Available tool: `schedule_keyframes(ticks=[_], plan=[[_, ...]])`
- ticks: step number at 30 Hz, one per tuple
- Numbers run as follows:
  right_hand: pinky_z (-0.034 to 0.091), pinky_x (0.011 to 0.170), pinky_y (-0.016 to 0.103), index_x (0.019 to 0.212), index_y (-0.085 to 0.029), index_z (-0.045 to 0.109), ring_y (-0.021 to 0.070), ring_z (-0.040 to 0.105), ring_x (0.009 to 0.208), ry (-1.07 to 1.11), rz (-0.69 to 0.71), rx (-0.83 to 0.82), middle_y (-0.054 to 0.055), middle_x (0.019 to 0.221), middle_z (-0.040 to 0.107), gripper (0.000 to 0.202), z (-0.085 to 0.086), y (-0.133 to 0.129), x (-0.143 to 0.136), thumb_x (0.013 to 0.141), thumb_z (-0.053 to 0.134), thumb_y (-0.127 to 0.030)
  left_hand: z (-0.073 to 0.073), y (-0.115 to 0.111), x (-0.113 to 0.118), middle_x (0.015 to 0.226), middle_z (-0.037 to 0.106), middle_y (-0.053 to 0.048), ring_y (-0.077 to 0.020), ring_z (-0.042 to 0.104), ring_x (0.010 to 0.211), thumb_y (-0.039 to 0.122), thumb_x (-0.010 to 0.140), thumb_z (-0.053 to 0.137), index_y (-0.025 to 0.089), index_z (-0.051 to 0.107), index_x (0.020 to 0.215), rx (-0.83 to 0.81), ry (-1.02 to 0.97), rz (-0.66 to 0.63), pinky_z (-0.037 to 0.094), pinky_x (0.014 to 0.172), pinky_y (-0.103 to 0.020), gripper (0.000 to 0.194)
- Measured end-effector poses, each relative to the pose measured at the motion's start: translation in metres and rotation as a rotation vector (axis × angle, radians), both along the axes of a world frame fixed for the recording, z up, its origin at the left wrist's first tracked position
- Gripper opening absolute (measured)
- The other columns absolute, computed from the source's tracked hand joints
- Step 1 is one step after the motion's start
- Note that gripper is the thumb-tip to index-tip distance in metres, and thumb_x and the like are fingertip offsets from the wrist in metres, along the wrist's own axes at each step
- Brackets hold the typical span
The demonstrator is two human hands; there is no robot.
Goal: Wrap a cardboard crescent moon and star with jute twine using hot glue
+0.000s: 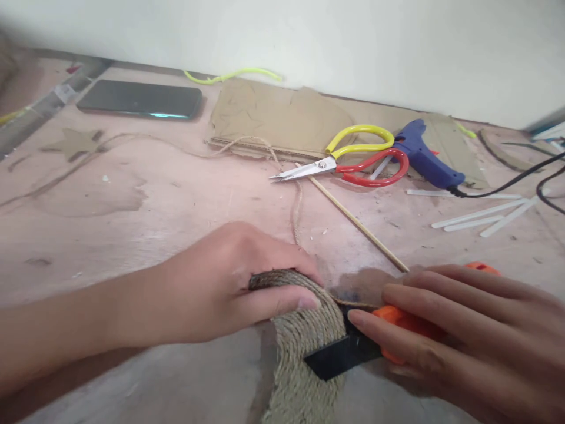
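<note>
My left hand (247,282) is closed round the top of a curved piece covered in rows of jute twine (309,353), its thumb lying across the near face. The lower end of this piece runs out of the bottom of the view. My right hand (468,330) grips an orange utility knife (397,318) with a wide black blade (338,356). The blade overlaps the right edge of the twine-covered piece; whether it touches is unclear. A thin strand of twine (357,303) stretches from that edge towards the knife. The right palm hides much of the handle.
Scissors with yellow and red handles (324,165) lie beyond my hands, by a blue glue gun (426,156) and cardboard (282,115). A wooden stick (357,224), glue sticks (481,215), a phone (139,99), a cardboard star (73,143) and loose twine (168,141) surround the work.
</note>
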State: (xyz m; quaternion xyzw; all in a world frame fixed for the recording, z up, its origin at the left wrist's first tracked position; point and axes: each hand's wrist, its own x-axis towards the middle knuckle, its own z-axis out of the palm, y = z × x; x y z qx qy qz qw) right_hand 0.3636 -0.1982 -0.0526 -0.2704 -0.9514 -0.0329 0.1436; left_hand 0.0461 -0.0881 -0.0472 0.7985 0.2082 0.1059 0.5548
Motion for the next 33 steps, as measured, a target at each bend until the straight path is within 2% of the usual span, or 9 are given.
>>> schedule_keyframes(ticks=[6,9,13,18,25,33], plan=[[0.065,0.086,0.044,0.143,-0.022,0.076,0.0269,0.08,0.11,-0.022,0.022,-0.001,0.006,0.12,0.086,0.037,0.0,-0.0016,0.0008,0.108,0.069,-0.029,-0.0004,-0.0002,0.0009,0.116,0.089,0.002,-0.0134,0.081,0.102,0.027,0.111,0.071,0.025,0.085,0.119,0.021,-0.013,0.004,0.058,0.092,-0.02,0.016],[0.063,0.086,0.045,0.149,-0.022,0.073,0.0265,0.078,0.112,-0.042,0.027,-0.005,0.007,0.125,0.085,0.041,0.0008,-0.0019,0.0001,0.109,0.068,-0.03,-0.0018,-0.0002,0.0,0.117,0.089,0.002,-0.0132,0.08,0.103,0.028,0.112,0.07,0.025,0.085,0.118,0.035,-0.01,-0.002,0.058,0.091,-0.019,0.016],[0.058,0.087,0.044,0.151,-0.02,0.07,0.0258,0.077,0.106,-0.057,0.001,-0.006,0.005,0.117,0.086,0.045,0.0027,-0.0037,-0.0023,0.107,0.074,-0.03,-0.0019,0.0003,-0.0011,0.121,0.088,0.002,-0.0117,0.08,0.105,0.027,0.113,0.069,0.024,0.084,0.119,0.044,-0.027,-0.009,0.057,0.093,-0.017,0.017],[0.055,0.09,0.045,0.149,-0.022,0.072,0.0278,0.072,0.116,-0.04,-0.001,0.017,0.006,0.125,0.085,0.041,0.0027,-0.0049,0.0,0.108,0.072,-0.029,-0.0003,0.0019,0.0,0.112,0.088,0.002,-0.011,0.079,0.095,0.03,0.113,0.07,0.023,0.085,0.117,-0.012,-0.027,-0.023,0.058,0.085,-0.018,0.017],[0.057,0.082,0.045,0.147,-0.02,0.073,0.0278,0.076,0.098,-0.065,0.005,0.019,0.007,0.119,0.085,0.04,0.0039,-0.0005,0.0046,0.109,0.07,-0.032,0.0017,0.0027,0.0,0.109,0.088,0.0,-0.0137,0.078,0.091,0.035,0.114,0.069,0.022,0.085,0.115,-0.006,-0.026,-0.03,0.059,0.083,-0.022,0.02],[0.051,0.095,0.044,0.144,-0.019,0.077,0.0272,0.07,0.113,0.018,-0.022,0.034,0.009,0.123,0.082,0.036,-0.0013,-0.0077,0.0027,0.108,0.07,-0.021,-0.0064,-0.0016,-0.0001,0.099,0.087,-0.003,-0.0137,0.077,0.083,0.032,0.115,0.065,0.016,0.085,0.113,0.094,-0.09,-0.025,0.057,0.075,-0.02,0.026]])
